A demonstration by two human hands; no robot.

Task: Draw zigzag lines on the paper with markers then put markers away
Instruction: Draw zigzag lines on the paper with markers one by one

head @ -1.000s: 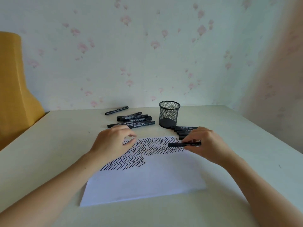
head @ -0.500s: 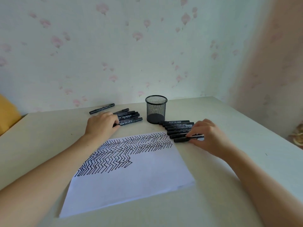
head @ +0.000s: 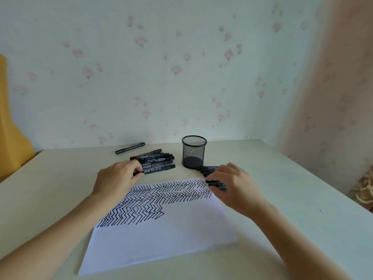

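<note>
A white paper lies on the table, its far half filled with black zigzag lines. Behind it stands a black mesh pen cup. A pile of black markers lies left of the cup. My left hand pinches the near end of the closest marker in that pile. A row of black markers lies right of the cup. My right hand is over this row with its fingers curved down on the nearest markers. The hand hides whether it grips one.
One more black marker lies alone at the far left near the wall. The beige table ends at a right edge. A yellow object stands at the left, and a patterned thing lies beyond the right edge.
My right hand carried a marker off the paper to the row right of the cup and now covers that row. My left hand moved from the paper to the left pile and took a marker's end.
</note>
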